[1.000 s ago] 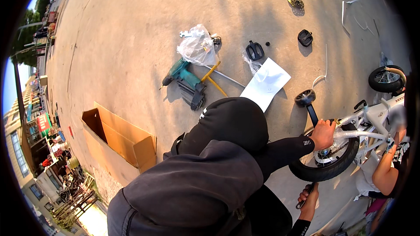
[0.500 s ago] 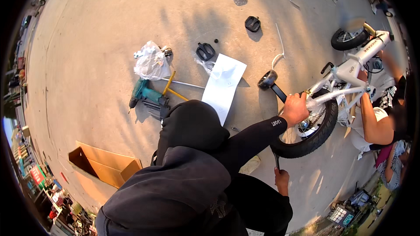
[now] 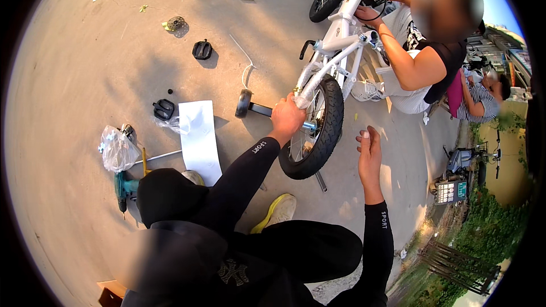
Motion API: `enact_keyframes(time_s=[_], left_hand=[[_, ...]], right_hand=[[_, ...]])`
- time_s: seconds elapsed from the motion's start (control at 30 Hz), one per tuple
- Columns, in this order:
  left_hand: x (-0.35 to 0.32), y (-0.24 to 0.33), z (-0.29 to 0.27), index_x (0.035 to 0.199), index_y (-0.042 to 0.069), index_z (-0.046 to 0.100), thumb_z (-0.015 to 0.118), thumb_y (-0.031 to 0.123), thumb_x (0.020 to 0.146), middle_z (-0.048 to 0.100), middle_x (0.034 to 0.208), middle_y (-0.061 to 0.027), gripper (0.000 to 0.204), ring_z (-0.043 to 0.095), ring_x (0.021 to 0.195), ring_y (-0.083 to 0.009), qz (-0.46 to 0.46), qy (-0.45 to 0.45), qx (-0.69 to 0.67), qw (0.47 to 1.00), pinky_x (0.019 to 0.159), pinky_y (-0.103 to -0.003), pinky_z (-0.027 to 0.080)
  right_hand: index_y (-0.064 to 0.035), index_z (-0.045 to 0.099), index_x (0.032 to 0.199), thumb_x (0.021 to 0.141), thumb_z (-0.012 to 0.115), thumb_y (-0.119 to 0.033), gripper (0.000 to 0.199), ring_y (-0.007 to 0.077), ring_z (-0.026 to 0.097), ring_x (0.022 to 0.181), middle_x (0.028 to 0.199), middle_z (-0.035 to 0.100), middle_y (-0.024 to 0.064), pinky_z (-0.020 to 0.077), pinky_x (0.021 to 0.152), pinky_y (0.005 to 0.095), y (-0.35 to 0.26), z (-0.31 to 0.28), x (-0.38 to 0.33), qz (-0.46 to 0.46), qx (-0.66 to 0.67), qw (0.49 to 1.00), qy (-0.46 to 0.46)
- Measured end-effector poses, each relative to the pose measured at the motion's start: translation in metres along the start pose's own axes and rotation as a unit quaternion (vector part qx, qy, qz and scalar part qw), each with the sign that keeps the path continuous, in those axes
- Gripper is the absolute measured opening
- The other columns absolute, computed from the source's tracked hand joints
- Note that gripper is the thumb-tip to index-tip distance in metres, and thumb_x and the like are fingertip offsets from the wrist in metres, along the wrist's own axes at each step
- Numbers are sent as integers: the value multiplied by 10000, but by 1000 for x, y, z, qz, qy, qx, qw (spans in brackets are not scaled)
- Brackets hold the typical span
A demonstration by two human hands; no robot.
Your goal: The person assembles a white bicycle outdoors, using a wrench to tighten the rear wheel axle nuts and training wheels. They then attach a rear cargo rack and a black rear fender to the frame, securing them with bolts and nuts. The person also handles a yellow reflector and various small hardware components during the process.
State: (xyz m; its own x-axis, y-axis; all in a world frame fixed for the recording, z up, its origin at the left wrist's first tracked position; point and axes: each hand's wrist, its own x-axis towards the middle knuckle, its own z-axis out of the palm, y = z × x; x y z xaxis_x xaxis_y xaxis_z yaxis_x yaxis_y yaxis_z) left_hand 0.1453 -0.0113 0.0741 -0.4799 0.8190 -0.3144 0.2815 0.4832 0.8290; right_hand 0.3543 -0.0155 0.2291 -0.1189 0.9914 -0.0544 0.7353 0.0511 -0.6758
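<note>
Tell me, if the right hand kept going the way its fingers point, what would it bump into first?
Probably the bike's rear tyre. The right hand is open, fingers pointing up beside the tyre, though depth is hard to judge.

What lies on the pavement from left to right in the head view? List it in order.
Clear plastic bag → teal power drill → black pedal → white paper sheet → small black wheel → bike's rear tyre.
</note>
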Motion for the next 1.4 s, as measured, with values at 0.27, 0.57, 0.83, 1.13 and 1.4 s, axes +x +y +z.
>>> enact_keyframes(time_s=[0.27, 0.57, 0.83, 1.13, 1.4], left_hand=[[5, -10, 0, 1268, 39, 575, 611, 356, 904, 645, 1113, -240, 484, 641, 1046, -429, 20, -9, 4, 1000, 919, -498, 506], [1, -5, -4, 1272, 21, 571, 665, 364, 870, 634, 1133, -236, 536, 623, 1087, -417, 15, -3, -2, 1000, 948, -493, 490], [3, -9, -3, 1232, 33, 580, 658, 375, 870, 637, 1130, -228, 504, 624, 1080, -414, 26, 8, 10, 1000, 941, -494, 493], [6, -16, 16, 1132, 9, 588, 662, 324, 860, 640, 1088, -227, 423, 632, 1037, -416, 33, -50, -31, 998, 921, -494, 493], [65, -104, 36, 978, -1, 644, 591, 287, 903, 691, 908, -191, 302, 656, 1003, -384, 354, -5, 344, 870, 863, -453, 508]], right_hand=[[90, 374, 1418, 916, 684, -363, 744, 438, 553, 1225, 1383, 491, 312, 470, 999, 480, -94, 80, 41, -102, -185, 977, -20], [48, 386, 1426, 881, 669, -204, 663, 448, 540, 1228, 1403, 476, 277, 471, 1003, 491, -84, 100, 46, -110, -281, 953, -13], [46, 375, 1436, 872, 676, -234, 698, 432, 538, 1236, 1421, 461, 270, 473, 1007, 483, -89, 100, 45, -105, -308, 946, -8], [117, 404, 1380, 887, 672, -254, 673, 433, 583, 1182, 1350, 513, 314, 500, 976, 486, -76, 89, 44, -153, -306, 940, 8], [-21, 769, 991, 858, 673, -200, 242, 352, 720, 982, 995, 749, 169, 591, 804, 428, -112, 70, 85, -211, -311, 904, -205]])
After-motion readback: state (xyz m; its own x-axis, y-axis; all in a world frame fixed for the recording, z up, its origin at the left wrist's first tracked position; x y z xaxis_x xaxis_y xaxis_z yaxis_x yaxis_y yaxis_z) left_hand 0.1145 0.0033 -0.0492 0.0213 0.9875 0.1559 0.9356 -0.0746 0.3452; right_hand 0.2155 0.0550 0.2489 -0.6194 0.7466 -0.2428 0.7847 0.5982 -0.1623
